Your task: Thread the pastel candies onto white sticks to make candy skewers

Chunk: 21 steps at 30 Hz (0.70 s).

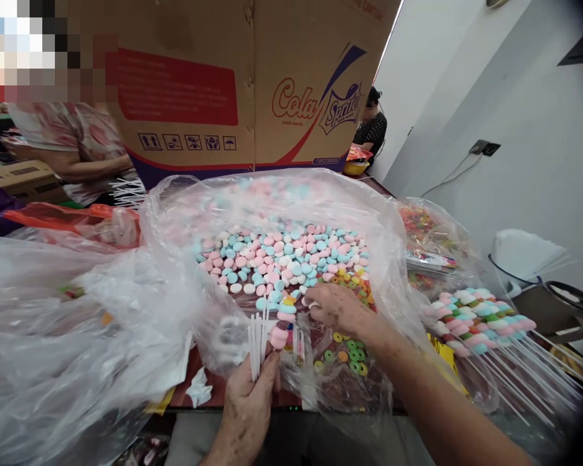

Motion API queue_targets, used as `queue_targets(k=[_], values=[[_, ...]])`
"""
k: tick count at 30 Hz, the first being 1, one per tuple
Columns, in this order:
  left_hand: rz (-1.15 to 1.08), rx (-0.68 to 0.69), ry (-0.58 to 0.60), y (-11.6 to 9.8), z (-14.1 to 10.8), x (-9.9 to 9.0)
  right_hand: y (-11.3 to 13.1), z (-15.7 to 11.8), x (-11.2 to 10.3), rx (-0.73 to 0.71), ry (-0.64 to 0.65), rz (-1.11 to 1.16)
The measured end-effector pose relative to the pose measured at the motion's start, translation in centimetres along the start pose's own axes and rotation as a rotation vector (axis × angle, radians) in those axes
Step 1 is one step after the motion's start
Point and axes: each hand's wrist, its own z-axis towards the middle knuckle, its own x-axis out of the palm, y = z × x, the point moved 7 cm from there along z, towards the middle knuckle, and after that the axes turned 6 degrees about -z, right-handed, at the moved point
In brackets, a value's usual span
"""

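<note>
My left hand (pixel 250 395) is closed around a bundle of thin white sticks (pixel 256 343) and a candy skewer (pixel 282 323) stacked with pink, blue and yellow pieces. Just right of the skewer's top, my right hand (pixel 337 304) has its fingers curled together in a pinch; a small pale bit shows at the fingertips, too small to name. Beyond both hands, pink, blue and white marshmallows (pixel 272 255) lie spread in an open clear plastic bag (pixel 388 252). Green and yellow ring gummies (pixel 354 356) lie under my right forearm, with more ring gummies (pixel 352 281) behind that hand.
A tall cardboard carton (pixel 184 84) stands behind the bag. Finished-looking candy skewers (pixel 483 320) are piled at the right, near a bag of colourful gummies (pixel 418 220). Crumpled plastic (pixel 126 323) covers the left side. One person (pixel 82 139) is at the left, another (pixel 372 126) farther back.
</note>
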Motion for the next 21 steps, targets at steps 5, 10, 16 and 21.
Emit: queue_targets(k=[5,10,16,21], values=[[-0.006,-0.013,-0.017,-0.1,-0.1,0.1,-2.7,-0.7,-1.4,0.035,-0.240,0.184],[0.015,-0.018,-0.025,-0.5,-0.1,0.0,-1.9,-0.1,-0.1,0.057,-0.346,0.202],[0.008,-0.012,-0.011,-0.1,-0.1,0.0,-0.1,-0.1,2.0,-0.057,-0.256,0.064],[0.005,-0.022,-0.003,0.2,-0.1,-0.1,-0.1,-0.3,2.4,-0.059,-0.260,0.044]])
